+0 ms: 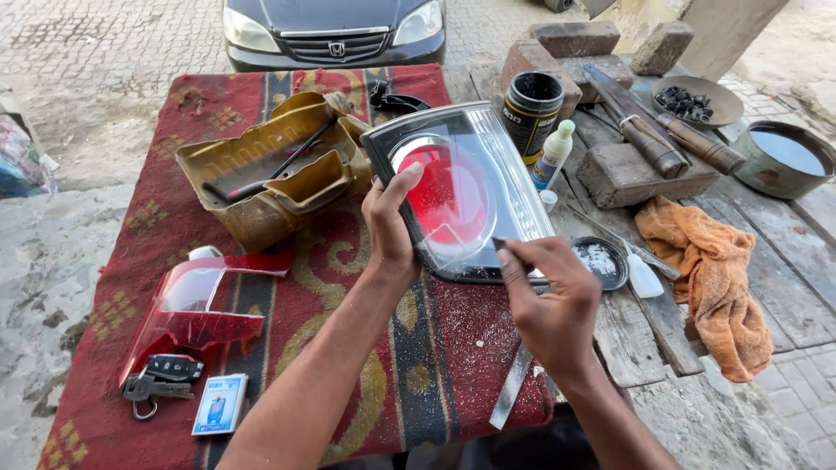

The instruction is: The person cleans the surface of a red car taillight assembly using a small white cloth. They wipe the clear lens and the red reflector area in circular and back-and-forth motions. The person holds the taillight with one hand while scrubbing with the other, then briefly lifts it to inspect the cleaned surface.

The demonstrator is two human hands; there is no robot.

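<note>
A car tail light (470, 174) with a clear lens and a round red centre lies tilted on a red patterned rug (435, 365). My left hand (389, 228) grips its left edge, thumb on the lens. My right hand (547, 300) pinches a small dark tool, its tip touching the light's lower edge. A thin metal strip (511, 387) lies on the rug just below my right wrist. White dust is scattered on the rug under the light.
A broken red lens piece (196, 309), a car key (170, 372) and a small box (220, 404) lie at the left. A tan plastic housing (270, 178), a black can (531, 109), a squeeze bottle (554, 152), an orange rag (710, 278), bricks, a metal bowl (781, 157) and a parked car (335, 30) surround.
</note>
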